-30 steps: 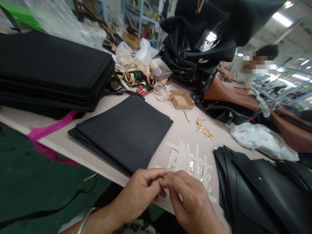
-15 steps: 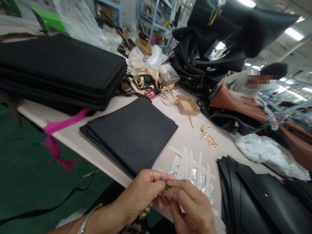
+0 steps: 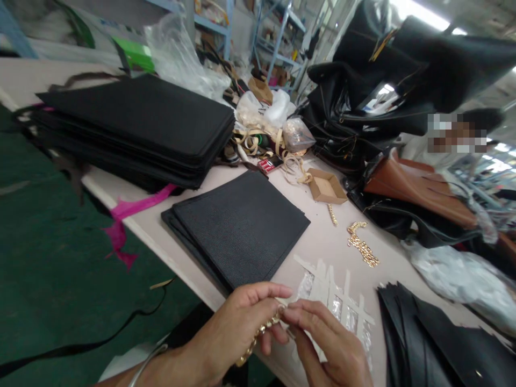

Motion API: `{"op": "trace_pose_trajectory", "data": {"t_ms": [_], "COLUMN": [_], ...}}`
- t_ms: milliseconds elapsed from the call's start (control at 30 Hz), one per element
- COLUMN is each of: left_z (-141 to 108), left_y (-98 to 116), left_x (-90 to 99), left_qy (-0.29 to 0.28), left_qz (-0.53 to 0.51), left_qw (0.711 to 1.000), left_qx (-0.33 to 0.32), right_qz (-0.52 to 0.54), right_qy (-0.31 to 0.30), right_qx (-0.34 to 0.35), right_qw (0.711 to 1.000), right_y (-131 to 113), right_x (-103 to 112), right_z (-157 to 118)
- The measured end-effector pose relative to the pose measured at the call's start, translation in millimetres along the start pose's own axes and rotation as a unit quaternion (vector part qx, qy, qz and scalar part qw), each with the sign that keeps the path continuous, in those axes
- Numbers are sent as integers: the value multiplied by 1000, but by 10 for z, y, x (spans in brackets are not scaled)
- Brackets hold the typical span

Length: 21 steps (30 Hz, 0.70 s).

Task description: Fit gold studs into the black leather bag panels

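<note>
Where the left hand point(image 3: 246, 316) and right hand point(image 3: 329, 341) meet, both pinch the upper end of a gold chain point(image 3: 261, 330) whose links trail below the left thumb, with stacked black sheets point(image 3: 244, 228) just beyond on the bench point(image 3: 328, 244), then loose gold links point(image 3: 363, 250), then a cardboard box point(image 3: 327, 189).

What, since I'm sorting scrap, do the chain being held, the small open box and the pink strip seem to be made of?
Chain: probably metal, perhaps plated, shiny gold finish; its links glint.
Small open box: likely cardboard, matte brown, with thin walls.
Pink strip: perhaps fabric, dull; it hangs limp with ragged edges, fibre unclear.
</note>
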<state>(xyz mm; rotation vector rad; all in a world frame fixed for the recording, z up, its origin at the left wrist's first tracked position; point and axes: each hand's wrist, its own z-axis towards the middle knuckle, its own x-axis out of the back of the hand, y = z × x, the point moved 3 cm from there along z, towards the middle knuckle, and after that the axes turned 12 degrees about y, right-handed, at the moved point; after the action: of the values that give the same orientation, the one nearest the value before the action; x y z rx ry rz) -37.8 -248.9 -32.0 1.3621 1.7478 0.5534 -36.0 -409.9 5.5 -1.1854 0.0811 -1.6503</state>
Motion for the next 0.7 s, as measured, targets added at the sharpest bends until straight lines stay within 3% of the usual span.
{"op": "trace_pose_trajectory", "data": {"t_ms": [200,300,400,500,600,700], "left_z": [-168,-206,-256,-298,-283,-224], "left_y": [28,54,109,157,194,212], "left_x": [316,653,1000,1191,1224,1223], "left_qy": [-14,88,211,271,275,274], "left_qz": [49,19,-23,-49,-54,-53], "left_qw": [997,992,973,959,958,959], "left_qx": [-61,-93,-95,-68,-59,-51], "right_qz": [122,137,152,179,130,-3], "right_qy": [-111,-104,-61,-59,-74,-65], "right_qx": [-87,-165,-286,-364,-348,-238], "right_qw": [982,971,944,912,926,969], "right_y": [152,213,298,375,431,449], "right_x": [-232,-443,-630,-790,-882,-891], "right_z": [273,422,602,798,984,1156]}}
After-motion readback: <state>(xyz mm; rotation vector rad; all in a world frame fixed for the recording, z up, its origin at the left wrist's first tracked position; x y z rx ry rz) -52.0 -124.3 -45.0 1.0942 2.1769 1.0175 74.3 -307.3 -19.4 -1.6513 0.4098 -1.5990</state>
